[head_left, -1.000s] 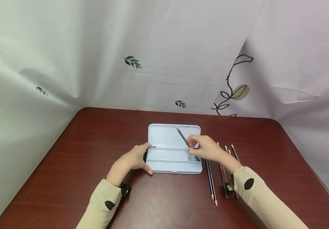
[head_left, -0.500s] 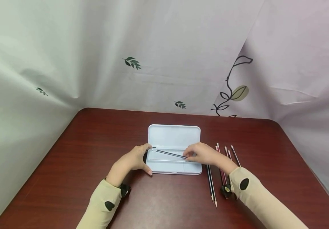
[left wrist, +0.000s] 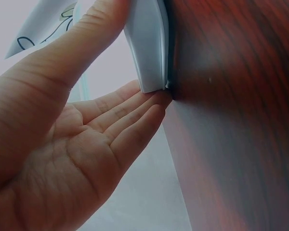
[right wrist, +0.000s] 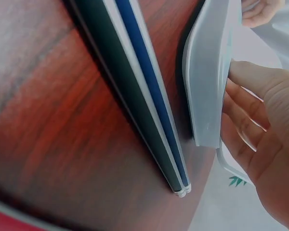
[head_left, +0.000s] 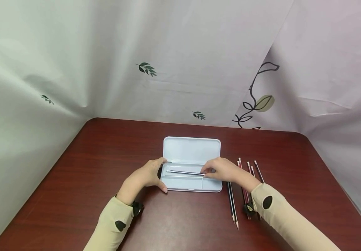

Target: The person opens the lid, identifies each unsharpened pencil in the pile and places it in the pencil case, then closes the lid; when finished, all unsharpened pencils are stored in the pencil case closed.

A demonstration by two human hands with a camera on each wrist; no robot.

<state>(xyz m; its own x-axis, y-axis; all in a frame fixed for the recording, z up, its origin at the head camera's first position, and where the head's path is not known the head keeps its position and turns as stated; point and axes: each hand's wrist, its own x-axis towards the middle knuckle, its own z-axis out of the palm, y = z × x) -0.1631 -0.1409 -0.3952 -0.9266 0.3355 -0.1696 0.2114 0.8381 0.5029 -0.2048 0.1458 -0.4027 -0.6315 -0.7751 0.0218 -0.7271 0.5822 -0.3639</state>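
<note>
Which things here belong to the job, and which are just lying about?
In the job:
- case, left hand at its end
- pencil inside, right hand on it

Apparently just lying about, unheld:
- dark pair beside the case
- other pencils further right

Soft light leaves a pale sheen on the tabletop (head_left: 174, 218); both wrist views look hazy.

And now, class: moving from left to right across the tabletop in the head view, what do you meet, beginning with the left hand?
Left hand → open pale case → pair of dark pencils → wider spread of pencils.
</note>
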